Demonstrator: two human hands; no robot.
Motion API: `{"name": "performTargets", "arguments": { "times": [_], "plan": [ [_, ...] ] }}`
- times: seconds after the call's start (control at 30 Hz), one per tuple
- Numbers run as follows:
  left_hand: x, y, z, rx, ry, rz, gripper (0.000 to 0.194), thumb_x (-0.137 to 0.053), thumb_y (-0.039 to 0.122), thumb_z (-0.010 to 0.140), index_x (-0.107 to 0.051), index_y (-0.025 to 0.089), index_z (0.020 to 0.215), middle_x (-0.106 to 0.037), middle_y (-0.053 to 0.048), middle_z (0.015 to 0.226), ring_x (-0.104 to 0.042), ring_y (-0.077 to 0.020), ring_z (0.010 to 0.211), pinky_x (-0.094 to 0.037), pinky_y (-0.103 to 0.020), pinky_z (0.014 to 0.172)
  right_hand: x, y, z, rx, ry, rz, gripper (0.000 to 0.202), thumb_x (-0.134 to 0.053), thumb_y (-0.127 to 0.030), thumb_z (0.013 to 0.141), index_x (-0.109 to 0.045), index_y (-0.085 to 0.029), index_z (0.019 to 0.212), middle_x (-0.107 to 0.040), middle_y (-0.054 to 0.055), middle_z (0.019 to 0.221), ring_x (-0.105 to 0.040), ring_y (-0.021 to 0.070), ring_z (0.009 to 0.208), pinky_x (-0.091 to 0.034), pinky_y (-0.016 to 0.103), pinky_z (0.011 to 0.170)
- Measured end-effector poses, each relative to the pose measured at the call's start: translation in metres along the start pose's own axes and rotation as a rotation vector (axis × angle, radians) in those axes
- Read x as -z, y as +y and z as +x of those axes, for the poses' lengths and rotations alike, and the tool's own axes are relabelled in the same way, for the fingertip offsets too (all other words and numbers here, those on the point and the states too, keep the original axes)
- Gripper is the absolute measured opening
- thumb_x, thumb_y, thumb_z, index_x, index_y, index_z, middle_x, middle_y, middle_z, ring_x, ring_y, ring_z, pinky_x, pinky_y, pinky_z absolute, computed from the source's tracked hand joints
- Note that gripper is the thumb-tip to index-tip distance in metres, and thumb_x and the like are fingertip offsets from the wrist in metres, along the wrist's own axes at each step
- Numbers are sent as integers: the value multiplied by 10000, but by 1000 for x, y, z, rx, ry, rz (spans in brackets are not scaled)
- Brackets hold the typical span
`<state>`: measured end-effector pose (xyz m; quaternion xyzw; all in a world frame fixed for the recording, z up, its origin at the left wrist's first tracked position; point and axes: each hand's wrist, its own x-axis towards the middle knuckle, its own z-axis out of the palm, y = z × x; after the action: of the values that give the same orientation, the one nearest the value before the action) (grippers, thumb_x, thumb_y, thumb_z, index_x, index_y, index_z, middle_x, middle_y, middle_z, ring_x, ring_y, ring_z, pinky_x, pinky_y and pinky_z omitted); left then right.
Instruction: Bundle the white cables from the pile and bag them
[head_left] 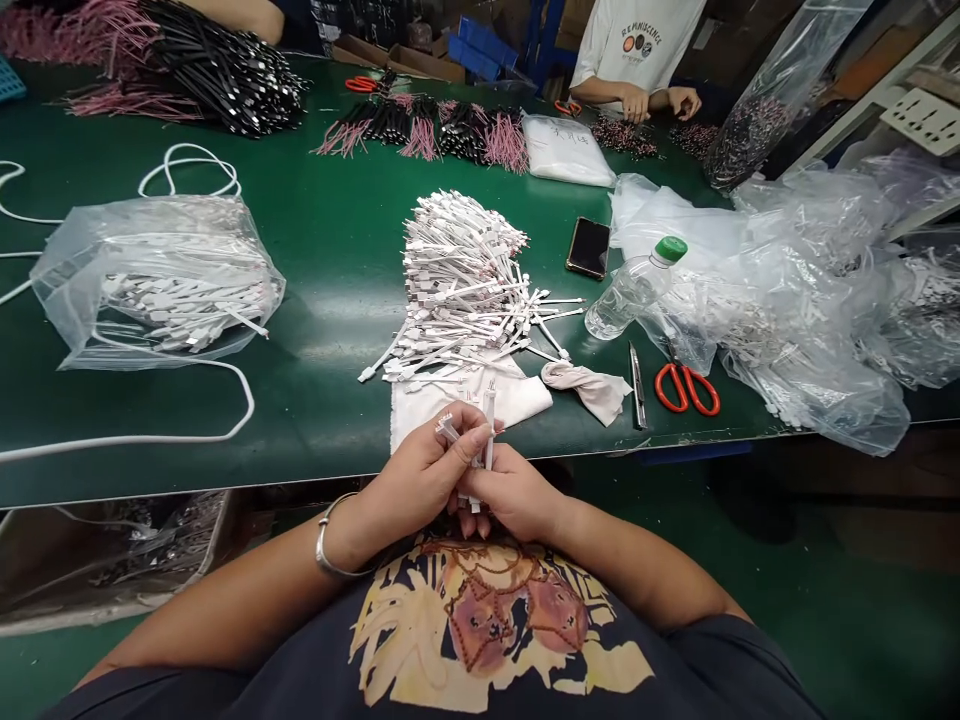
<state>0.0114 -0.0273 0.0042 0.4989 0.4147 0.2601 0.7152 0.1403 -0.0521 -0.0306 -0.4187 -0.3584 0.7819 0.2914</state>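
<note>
Close to my body, at the table's front edge, my left hand [435, 460] is closed around several short white cables [448, 430]. Beside it my right hand [514, 490] is closed too, its fingers touching the same small bunch; one white cable [490, 425] stands upright between the hands. Connector ends poke out below the fingers. Just beyond lies a white cloth [517, 395], partly under a large heap of white cables [457, 280] with flat connectors. Fingertips and the middle of the bunch are partly hidden.
On the green table [330, 300] are a cable-filled plastic bag [187, 275], phone [588, 247], water bottle [626, 295], cutter knife [637, 385], orange-handled scissors [686, 388] and clear bags [795, 300]. Black and pink cables [225, 80] lie at the back. A co-worker [637, 60] stands opposite.
</note>
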Motion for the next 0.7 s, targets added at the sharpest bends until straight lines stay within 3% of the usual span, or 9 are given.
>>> {"name": "performTargets", "arguments": {
  "times": [0.1,0.2,0.33,0.43,0.53,0.6,0.7],
  "plan": [
    [-2,3,2,84,-123,-127,309,-501,516,840,-464,231,954,-637,-12,735,-594,-149,395,-385,-206,296,2,-2,1,-8,-48,34,410,-661,-509,723,-557,-128,611,-560,-15,483,-495,74,334,-344,160,290],
    [-2,4,7,82,-171,-188,312,-469,522,855,-471,221,939,-618,-12,682,-587,-155,381,-341,-196,281,9,-3,2,-26,-153,87,421,-652,-525,731,-575,-114,681,-600,8,564,-548,90,384,-381,165,312],
    [2,1,19,-92,14,-171,259,-494,440,876,-454,197,796,-524,33,665,-494,-63,468,-384,-191,446,23,-8,-6,-86,-215,-24,459,-698,-498,702,-574,-125,939,-651,34,738,-640,125,543,-483,185,422],
    [7,-2,27,-226,154,-20,273,-477,417,893,-433,190,750,-449,45,631,-439,-75,563,-389,-203,577,31,-14,-14,35,37,-160,369,-692,-430,733,-591,-146,946,-637,11,718,-613,94,538,-449,155,422],
    [9,-4,31,-258,155,118,283,-440,424,908,-430,189,751,-446,38,635,-433,-95,590,-390,-231,637,34,-22,-14,318,376,-152,273,-635,-416,787,-609,-152,849,-619,0,677,-570,74,507,-403,148,396],
    [9,-5,32,-253,140,149,290,-429,426,912,-426,188,746,-446,34,637,-431,-100,593,-382,-236,633,35,-25,-9,427,444,-127,256,-637,-393,788,-625,-164,900,-638,11,725,-591,89,558,-412,156,406],
    [7,-8,33,-246,133,152,284,-425,414,916,-428,187,746,-434,37,621,-406,-98,578,-360,-233,604,35,-28,0,438,417,-123,267,-639,-381,783,-637,-163,938,-649,23,755,-604,103,591,-418,162,405]
  ]
}}
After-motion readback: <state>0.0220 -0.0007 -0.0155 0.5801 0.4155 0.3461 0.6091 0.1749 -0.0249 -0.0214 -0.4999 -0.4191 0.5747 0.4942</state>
